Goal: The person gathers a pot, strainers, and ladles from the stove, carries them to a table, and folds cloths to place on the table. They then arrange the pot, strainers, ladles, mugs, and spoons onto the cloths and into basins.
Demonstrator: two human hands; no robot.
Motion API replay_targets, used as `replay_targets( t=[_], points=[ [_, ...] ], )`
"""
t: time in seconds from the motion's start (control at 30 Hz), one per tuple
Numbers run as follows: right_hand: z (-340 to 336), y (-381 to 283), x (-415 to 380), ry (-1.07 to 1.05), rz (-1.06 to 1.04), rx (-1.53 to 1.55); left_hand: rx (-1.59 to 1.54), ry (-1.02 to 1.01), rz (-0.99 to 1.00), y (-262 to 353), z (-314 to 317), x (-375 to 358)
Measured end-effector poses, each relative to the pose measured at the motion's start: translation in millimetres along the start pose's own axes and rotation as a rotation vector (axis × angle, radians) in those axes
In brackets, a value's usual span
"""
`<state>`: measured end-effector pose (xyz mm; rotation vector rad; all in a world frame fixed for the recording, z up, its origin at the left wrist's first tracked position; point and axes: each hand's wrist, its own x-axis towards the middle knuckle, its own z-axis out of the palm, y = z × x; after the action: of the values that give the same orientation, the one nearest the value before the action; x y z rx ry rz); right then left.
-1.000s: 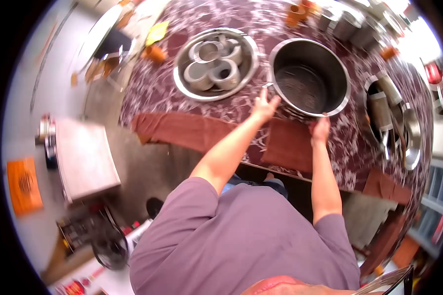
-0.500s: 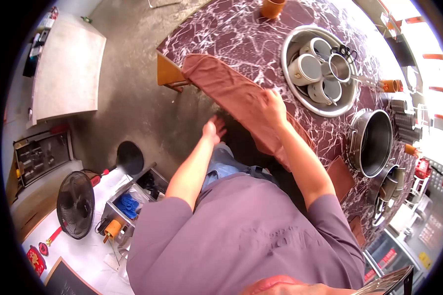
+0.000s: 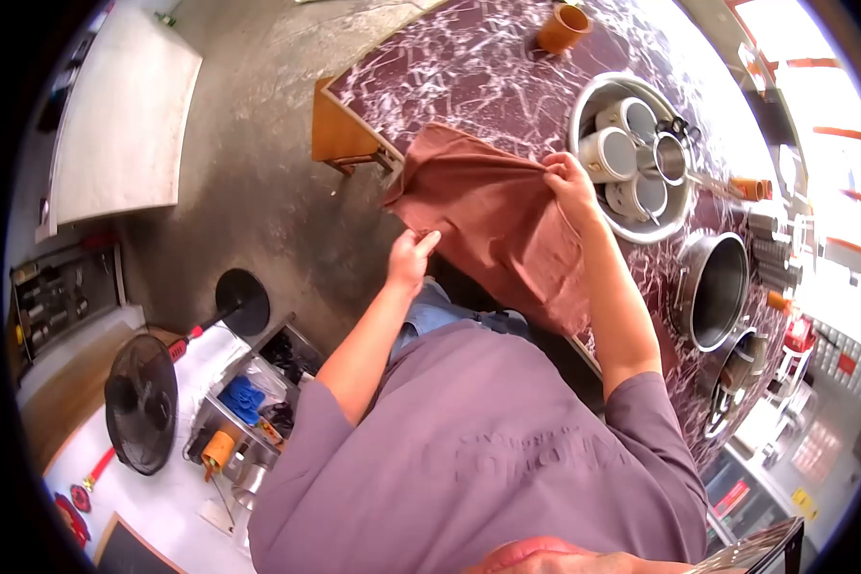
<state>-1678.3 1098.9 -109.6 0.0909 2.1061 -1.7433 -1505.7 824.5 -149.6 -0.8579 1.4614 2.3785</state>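
Observation:
A brown cloth (image 3: 497,220) hangs between both hands over the near edge of the dark red marbled table (image 3: 430,77). My left hand (image 3: 411,256) pinches the cloth's lower left edge, thumb pressed on top. Further right and higher up, my right hand (image 3: 571,182) is closed on the cloth's upper edge, close beside the large metal basin (image 3: 584,105). Folds run across the cloth, and its lower right part drapes down past the table's edge.
The basin holds several white mugs (image 3: 607,155) and a small metal pot. An orange cup (image 3: 562,29) stands at the back. Right of the cloth is a large steel pot (image 3: 713,292). A wooden stool (image 3: 338,124) is under the left corner; a black fan (image 3: 142,404) stands lower left.
My left hand has moved up to the cloth and taken hold of its edge. My right hand has moved up and right, and the cloth is spread wider, partly lifted.

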Motion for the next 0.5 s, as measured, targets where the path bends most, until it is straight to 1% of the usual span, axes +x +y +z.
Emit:
replay_targets(
  t=[0.03, 0.07, 0.1, 0.13, 0.17, 0.23, 0.27, 0.3, 0.4, 0.43, 0.5],
  points=[
    [-18, -6, -13, -0.031, 0.009, 0.226, -0.013, -0.058, 0.153, 23, 11, -16],
    [-35, -24, -32, -0.069, 0.049, 0.294, 0.014, -0.106, 0.193, 53, 27, -29],
    [-51, -39, -55, -0.105, 0.088, 0.366, 0.044, -0.156, 0.231, 80, 41, -42],
    [-70, -38, -73, -0.117, 0.075, 0.437, 0.116, -0.254, 0.257, 98, 53, -45],
    [-82, -53, -98, -0.111, 0.09, 0.54, 0.168, -0.315, 0.269, 109, 65, -39],
    [-120, -45, -135, -0.139, 0.072, 0.608, 0.286, -0.373, 0.276, 139, 107, -37],
    [-127, -56, -158, -0.146, 0.01, 0.702, 0.359, -0.385, 0.321, 151, 130, -32],
    [-138, -56, -177, -0.058, -0.07, 0.629, 0.43, -0.393, 0.368, 162, 152, -28],
    [-160, -60, -228, 0.136, -0.212, 0.692, 0.646, -0.491, 0.482, 192, 222, -25],
    [-167, -57, -237, 0.208, -0.219, 0.667, 0.7, -0.518, 0.519, 195, 241, -20],
    [-176, -60, -246, 0.339, -0.338, 0.573, 0.727, -0.584, 0.544, 199, 275, -6]
  ],
)
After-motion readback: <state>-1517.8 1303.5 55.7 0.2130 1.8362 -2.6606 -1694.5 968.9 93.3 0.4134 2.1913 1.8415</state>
